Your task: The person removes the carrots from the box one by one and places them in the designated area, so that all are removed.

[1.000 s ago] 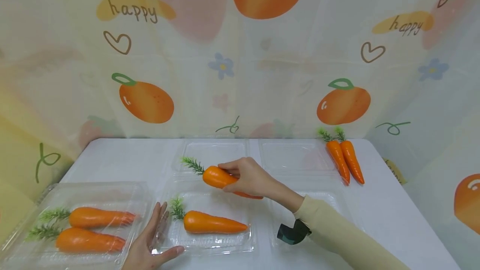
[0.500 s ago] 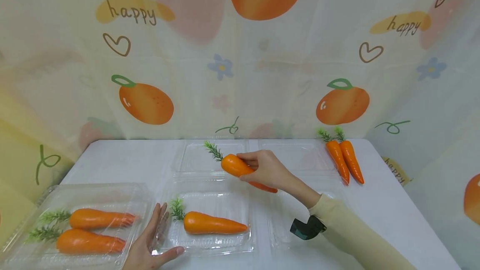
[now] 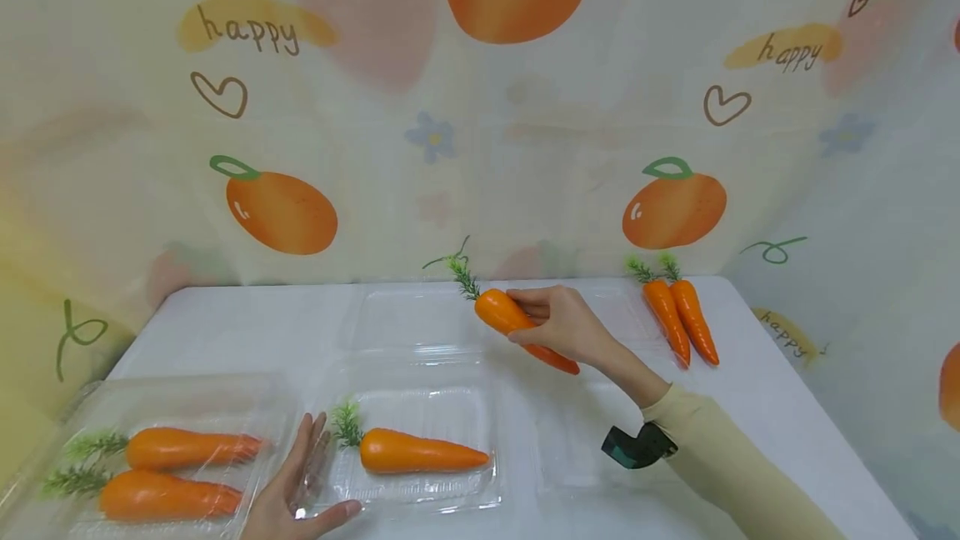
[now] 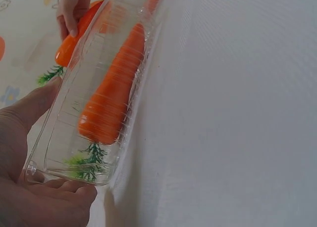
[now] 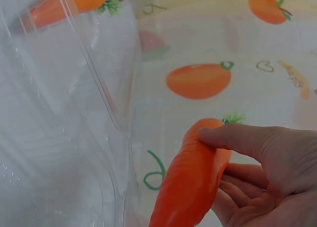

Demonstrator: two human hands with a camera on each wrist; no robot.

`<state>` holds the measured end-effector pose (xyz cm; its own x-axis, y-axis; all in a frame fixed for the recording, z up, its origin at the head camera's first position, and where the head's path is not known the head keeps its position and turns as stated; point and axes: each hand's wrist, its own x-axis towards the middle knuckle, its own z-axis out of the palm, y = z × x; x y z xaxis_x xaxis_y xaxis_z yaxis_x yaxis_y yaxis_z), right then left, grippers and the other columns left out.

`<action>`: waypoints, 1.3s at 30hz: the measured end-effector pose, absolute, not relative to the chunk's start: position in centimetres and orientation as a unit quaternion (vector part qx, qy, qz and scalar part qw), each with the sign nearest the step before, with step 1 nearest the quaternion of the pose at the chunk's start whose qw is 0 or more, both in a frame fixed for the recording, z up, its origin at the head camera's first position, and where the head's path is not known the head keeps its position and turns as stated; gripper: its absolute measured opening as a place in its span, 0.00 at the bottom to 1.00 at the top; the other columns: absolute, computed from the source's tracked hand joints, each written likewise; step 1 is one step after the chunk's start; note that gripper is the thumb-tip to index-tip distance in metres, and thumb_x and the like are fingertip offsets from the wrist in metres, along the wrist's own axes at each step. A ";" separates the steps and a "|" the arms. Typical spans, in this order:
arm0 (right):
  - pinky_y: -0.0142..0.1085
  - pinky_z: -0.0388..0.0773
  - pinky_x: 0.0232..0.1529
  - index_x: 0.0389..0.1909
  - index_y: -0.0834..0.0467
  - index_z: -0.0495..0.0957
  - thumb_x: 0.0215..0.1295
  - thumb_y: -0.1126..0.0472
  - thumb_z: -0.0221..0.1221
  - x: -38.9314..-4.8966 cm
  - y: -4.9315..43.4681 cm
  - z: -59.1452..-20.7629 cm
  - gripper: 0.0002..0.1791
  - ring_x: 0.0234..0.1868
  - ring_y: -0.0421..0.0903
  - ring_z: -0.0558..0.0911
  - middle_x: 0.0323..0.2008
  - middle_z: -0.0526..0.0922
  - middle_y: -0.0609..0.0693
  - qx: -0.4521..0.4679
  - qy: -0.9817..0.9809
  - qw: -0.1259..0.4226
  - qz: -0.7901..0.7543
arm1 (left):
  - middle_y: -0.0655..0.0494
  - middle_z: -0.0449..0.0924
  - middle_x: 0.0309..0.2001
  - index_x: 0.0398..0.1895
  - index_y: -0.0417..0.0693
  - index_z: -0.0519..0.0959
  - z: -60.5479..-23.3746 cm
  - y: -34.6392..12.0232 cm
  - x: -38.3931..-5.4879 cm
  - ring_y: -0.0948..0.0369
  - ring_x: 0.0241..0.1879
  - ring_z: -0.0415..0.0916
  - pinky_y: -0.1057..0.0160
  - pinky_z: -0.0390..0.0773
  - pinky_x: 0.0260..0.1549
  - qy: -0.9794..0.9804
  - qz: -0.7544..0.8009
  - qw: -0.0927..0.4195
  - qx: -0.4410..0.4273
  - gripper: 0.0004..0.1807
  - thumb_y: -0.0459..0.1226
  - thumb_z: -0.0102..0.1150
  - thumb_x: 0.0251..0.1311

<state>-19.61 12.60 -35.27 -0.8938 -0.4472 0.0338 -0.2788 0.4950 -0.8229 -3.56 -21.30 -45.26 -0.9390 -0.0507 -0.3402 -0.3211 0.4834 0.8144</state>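
My right hand (image 3: 562, 322) pinches an orange carrot (image 3: 498, 312) with a green leafy top, raised over the back of the table and tilted with its tip down to the right. The right wrist view shows the thumb on one side of this carrot (image 5: 193, 172) and the fingers behind it. My left hand (image 3: 288, 494) rests at the near left corner of an open clear plastic box (image 3: 420, 494), thumb along its front, fingers along its left end. A second carrot (image 3: 420, 451) lies in that box, leaves to the left.
At the left, a closed clear box (image 3: 270, 394) holds two carrots (image 3: 168, 496). Two more carrots (image 3: 693, 319) lie side by side at the back right. Another open clear box (image 3: 555, 473) stands under my right forearm. A patterned curtain (image 3: 480, 148) hangs behind the table.
My right hand has carried its carrot to the right and farther back, away from above the middle box. My left hand has stayed at the box corner. The head view has shifted slightly.
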 end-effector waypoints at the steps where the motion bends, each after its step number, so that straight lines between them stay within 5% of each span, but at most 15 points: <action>1: 0.41 0.80 0.53 0.65 0.68 0.70 0.57 0.67 0.68 -19.6 12.8 -35.3 0.33 0.57 0.55 0.80 0.58 0.78 0.62 -0.206 0.859 0.094 -0.459 | 0.47 0.38 0.78 0.77 0.53 0.26 -45.3 -21.3 -3.5 0.42 0.75 0.39 0.33 0.45 0.67 0.850 0.495 0.140 -0.113 0.71 0.50 0.75 0.47; 30: 0.43 0.81 0.53 0.69 0.64 0.66 0.61 0.58 0.67 -20.8 21.9 -34.4 0.37 0.59 0.59 0.78 0.60 0.76 0.64 -0.095 0.889 0.049 -0.446 | 0.48 0.37 0.79 0.78 0.52 0.27 -45.4 -21.3 -3.4 0.44 0.76 0.38 0.35 0.44 0.69 0.846 0.506 0.123 -0.110 0.71 0.47 0.77 0.46; 39: 0.52 0.76 0.58 0.72 0.61 0.62 0.63 0.54 0.66 -21.2 24.1 -34.4 0.40 0.61 0.62 0.75 0.63 0.73 0.64 -0.044 0.901 0.051 -0.428 | 0.49 0.38 0.79 0.78 0.53 0.27 -45.4 -21.4 -3.3 0.45 0.76 0.39 0.36 0.45 0.69 0.847 0.506 0.119 -0.113 0.72 0.48 0.77 0.46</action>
<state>-21.23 24.11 -34.37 -0.9908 -0.1235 -0.0551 -0.0353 0.6292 -0.7765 -3.25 -21.38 -45.42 -0.9460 -0.0701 -0.3164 -0.3119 0.4618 0.8303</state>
